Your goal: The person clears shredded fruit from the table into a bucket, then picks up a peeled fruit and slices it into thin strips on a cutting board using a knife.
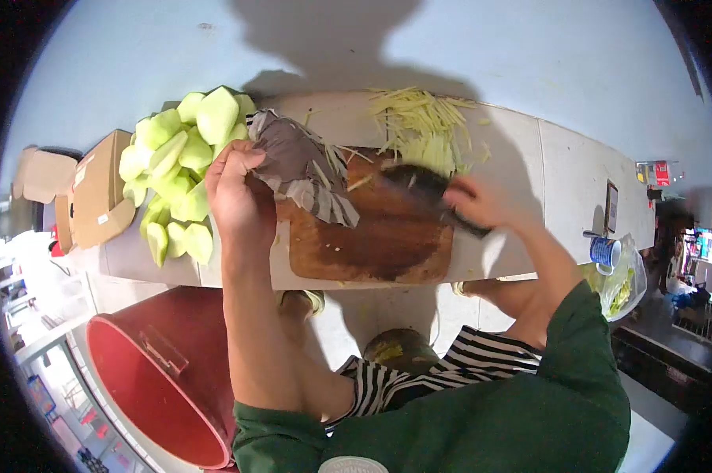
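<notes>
My left hand (pixel 238 169) grips a crumpled grey cloth (pixel 293 158) with black-and-white striped edges, raised over the left part of a wooden cutting board (pixel 372 244). Thin pale-green strips cling to the cloth or lie beside it. In my right hand (pixel 478 203) is a dark-bladed knife (pixel 419 185), smeared by motion, above the board's right side. Its blade is close to a heap of shredded pale-green strips (pixel 427 126) behind the board. Left of my left hand, peeled pale-green pieces (pixel 178 158) are piled up.
A cardboard box (pixel 100 185) stands at the far left of the tiled counter (pixel 514 150). Below it is a red bin (pixel 167 370). A blue-and-white mug (pixel 604 254) and a plastic bag (pixel 624 288) are at right. A dark bowl (pixel 403 351) sits on the floor.
</notes>
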`<action>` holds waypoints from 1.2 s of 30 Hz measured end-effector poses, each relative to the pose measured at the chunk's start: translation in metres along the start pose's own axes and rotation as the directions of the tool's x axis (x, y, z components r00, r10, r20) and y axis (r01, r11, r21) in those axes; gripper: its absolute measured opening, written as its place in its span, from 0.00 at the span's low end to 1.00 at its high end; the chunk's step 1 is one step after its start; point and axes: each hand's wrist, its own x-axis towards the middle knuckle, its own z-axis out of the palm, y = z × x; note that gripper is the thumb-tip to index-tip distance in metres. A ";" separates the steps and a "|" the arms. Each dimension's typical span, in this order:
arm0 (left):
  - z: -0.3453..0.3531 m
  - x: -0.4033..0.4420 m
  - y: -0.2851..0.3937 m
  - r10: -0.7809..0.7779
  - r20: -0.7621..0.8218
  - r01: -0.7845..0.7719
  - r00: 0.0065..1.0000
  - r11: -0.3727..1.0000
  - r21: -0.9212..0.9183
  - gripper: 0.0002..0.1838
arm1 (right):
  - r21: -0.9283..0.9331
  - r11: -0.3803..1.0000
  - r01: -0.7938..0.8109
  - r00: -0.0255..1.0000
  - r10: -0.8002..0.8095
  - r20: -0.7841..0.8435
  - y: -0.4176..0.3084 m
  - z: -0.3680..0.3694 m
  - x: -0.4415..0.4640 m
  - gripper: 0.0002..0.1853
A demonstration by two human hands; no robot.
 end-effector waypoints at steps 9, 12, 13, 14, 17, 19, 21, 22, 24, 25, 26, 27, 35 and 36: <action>-0.016 0.008 0.016 0.109 -0.085 -0.116 0.990 0.990 -0.081 0.04 | -0.069 0.993 0.092 0.979 -0.103 -0.178 -0.035 -0.020 0.019 0.23; -0.019 0.011 0.019 0.167 -0.129 -0.174 0.978 0.984 -0.046 0.04 | 0.065 0.979 0.194 0.972 -0.201 0.121 -0.068 0.027 0.004 0.21; -0.014 0.008 0.021 0.168 -0.128 -0.176 0.977 0.983 -0.052 0.04 | 0.123 0.974 0.188 0.949 -0.213 0.232 -0.075 0.040 0.005 0.20; -0.009 0.004 0.022 0.155 -0.144 -0.163 0.977 0.986 -0.040 0.04 | 0.119 0.974 0.192 0.949 -0.215 0.231 -0.078 0.048 0.011 0.20; -0.018 -0.003 0.019 0.139 -0.090 -0.140 0.986 0.990 -0.005 0.03 | 0.127 0.920 0.370 0.925 -0.377 0.041 -0.066 0.079 0.026 0.21; -0.018 -0.014 0.024 0.071 -0.018 -0.070 0.997 0.997 0.039 0.03 | 0.076 0.994 0.082 0.995 -0.087 0.056 -0.068 0.050 0.034 0.25; -0.020 -0.021 0.020 0.051 0.054 -0.057 0.997 0.990 0.126 0.04 | 0.068 0.998 0.003 0.998 0.002 -0.069 -0.057 0.016 0.042 0.25; -0.019 -0.024 0.019 0.041 0.105 -0.059 0.994 0.983 0.176 0.04 | 0.206 0.969 -0.140 0.984 0.159 -0.077 -0.053 0.001 0.045 0.24; -0.011 -0.035 0.020 -0.027 0.080 0.009 0.996 0.975 0.223 0.05 | 0.225 0.960 -0.168 0.962 0.210 -0.177 -0.045 -0.025 0.041 0.21; -0.013 -0.035 0.014 -0.042 0.143 0.005 0.989 0.968 0.251 0.04 | 0.153 0.982 -0.111 0.963 0.144 -0.227 -0.049 -0.036 0.034 0.21; -0.017 -0.036 0.009 -0.058 0.199 0.000 0.978 0.960 0.280 0.03 | 0.076 0.995 -0.059 0.958 0.077 -0.274 -0.053 -0.047 0.027 0.20; -0.016 -0.040 0.009 -0.046 0.195 -0.008 0.980 0.964 0.268 0.03 | 0.061 0.997 -0.053 0.924 0.072 -0.375 -0.071 -0.057 0.008 0.20; -0.035 -0.071 -0.001 -0.072 0.329 -0.106 0.942 0.864 0.492 0.04 | -0.182 0.983 -0.005 0.705 -0.125 -0.698 -0.061 -0.002 -0.004 0.17; -0.038 -0.073 0.002 0.083 0.385 -0.374 0.919 0.489 0.788 0.09 | -0.233 0.968 -0.090 0.777 -0.079 -0.625 -0.066 -0.001 -0.002 0.17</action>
